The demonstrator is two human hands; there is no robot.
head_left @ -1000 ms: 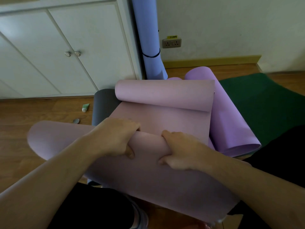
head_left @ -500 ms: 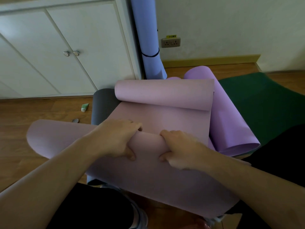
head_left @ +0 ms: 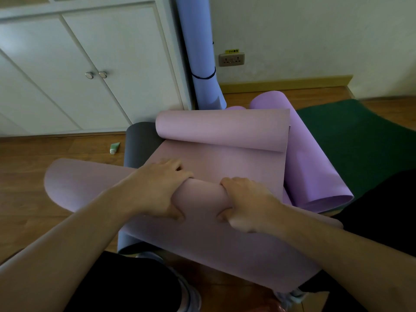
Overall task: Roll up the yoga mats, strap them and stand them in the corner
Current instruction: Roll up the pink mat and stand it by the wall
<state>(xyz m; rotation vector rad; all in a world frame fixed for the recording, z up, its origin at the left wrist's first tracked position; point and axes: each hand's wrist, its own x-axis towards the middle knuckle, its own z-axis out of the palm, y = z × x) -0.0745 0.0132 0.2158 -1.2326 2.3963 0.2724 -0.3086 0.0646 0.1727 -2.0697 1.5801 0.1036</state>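
At 6 o'clock, the person's dark-clad knees (head_left: 126,287) sit lowest in view, with the near edge of the pink mat (head_left: 225,251) lying across them. Just above, both hands clamp a raised fold at the mat's middle: the left hand (head_left: 157,192) has its fingers curled over the far side of the fold and its thumb pressed on the near side, and the right hand (head_left: 245,206) pinches it the same way, knuckles bent tight. The mat's left end fans out toward 9 o'clock over the wood floor (head_left: 33,199). Its far end curls into a loose roll (head_left: 222,129) at 12 o'clock. A grey mat (head_left: 137,149) lies under it at 10 o'clock, a purple roll (head_left: 315,167) touches it at 2 o'clock, and a green mat (head_left: 360,136) lies flat at 3 o'clock. A small green tube (head_left: 114,147) lies at 10 o'clock. Farthest, a strapped blue mat (head_left: 200,52) stands beside the white cupboard (head_left: 90,64).
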